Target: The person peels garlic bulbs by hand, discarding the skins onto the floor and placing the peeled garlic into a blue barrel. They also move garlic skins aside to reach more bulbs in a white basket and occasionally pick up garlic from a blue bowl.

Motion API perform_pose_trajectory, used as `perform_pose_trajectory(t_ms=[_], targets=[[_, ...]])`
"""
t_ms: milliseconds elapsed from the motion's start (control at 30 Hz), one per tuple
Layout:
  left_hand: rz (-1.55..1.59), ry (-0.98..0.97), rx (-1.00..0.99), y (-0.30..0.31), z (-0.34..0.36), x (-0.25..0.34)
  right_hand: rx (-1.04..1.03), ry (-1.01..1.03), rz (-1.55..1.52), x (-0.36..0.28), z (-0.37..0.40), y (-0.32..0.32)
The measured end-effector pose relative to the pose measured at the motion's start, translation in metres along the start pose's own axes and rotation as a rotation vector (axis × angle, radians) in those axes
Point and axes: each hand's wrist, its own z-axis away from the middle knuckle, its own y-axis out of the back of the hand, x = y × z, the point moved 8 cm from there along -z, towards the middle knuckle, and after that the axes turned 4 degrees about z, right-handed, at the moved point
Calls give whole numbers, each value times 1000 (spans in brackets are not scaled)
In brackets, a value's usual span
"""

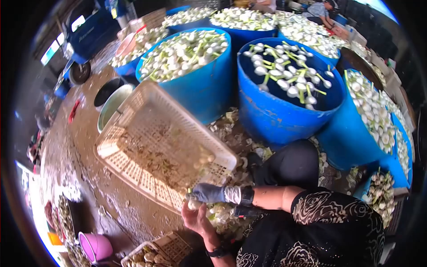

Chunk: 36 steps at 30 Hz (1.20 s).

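My left hand (195, 220), bare with a dark band at the wrist, has its fingers around a pale onion-like bulb (194, 204). Close against that bulb is my right hand (209, 193) in a blue-grey glove, its fingers curled. What the gloved fingers grip is hidden. Both hands are beside the near edge of a large beige plastic crate (133, 95), which lies tilted with dirt and scraps inside. Below my left hand, a smaller crate (175, 250) contains brownish bulbs (149, 258). Pale peelings (222, 216) are heaped beside my hands.
A blue tub (284, 118) holds white bulbs with green stems in dark liquid. Another blue tub (200, 95) is heaped with bulbs, as is one at the right (340, 144). A pink bucket (95, 247) stands on the wet floor (80, 147). Other people are in the background.
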Motion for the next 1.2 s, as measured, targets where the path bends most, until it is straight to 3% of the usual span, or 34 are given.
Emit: perform_pose_trajectory(t_ms=[167, 267, 300, 367, 400, 467, 500, 533, 567, 600, 633, 700, 733, 833, 867, 900, 933, 1033, 1100, 1167, 1200], targets=[[42, 83, -8, -14, 13, 8, 2, 167, -3, -18, 20, 17], [21, 95, -42, -24, 17, 19, 72, 435, -42, -25, 31, 20], [32, 73, -71, -28, 18, 23, 76, 436, -41, -29, 34, 26], [122, 100, -161, -27, 13, 19, -174, 265, -210, -26, 36, 25], [207, 128, -238, -25, 14, 14, -11, 506, 89, -40, 45, 35], [-424, -172, -258, -10, 10, 7, -14, 462, 111, -43, 53, 39], [-233, 89, -253, -18, 12, 9, -36, 440, 105, -36, 55, 38], [-419, -96, -271, -10, 7, -2, 48, 447, 252, -39, 56, 43], [-281, 24, -255, -5, 7, -13, 79, 427, 236, -40, 56, 46], [-566, -114, -283, -13, 10, -1, 118, 373, 81, -31, 52, 47], [271, 398, -123, -19, 16, -15, 140, 295, -7, -37, 53, 54], [72, 422, -136, -21, 17, -22, 99, 167, -78, -24, 53, 47], [178, 296, -158, -28, 19, -19, 92, 167, -81, -23, 55, 43], [-66, 259, -127, -21, 21, -18, 99, 126, -216, -3, 60, 26], [-67, 260, -117, -18, 22, -18, 204, 110, -156, 11, 62, 25], [126, 405, -106, -17, 24, -26, 308, 93, -97, 11, 65, 31], [323, 545, -93, -19, 28, -34, 324, -68, -147, 15, 73, 36], [523, 673, -89, -25, 29, -38, 232, 48, -142, 39, 63, 27], [499, 665, 16, -22, 30, -43, 249, 18, -180, 38, 61, 29], [241, 315, -45, -20, 20, -24, 245, 27, -221, 0, 66, 48], [118, 241, -89, -22, 19, -17, 223, 9, -376, -8, 69, 48]])
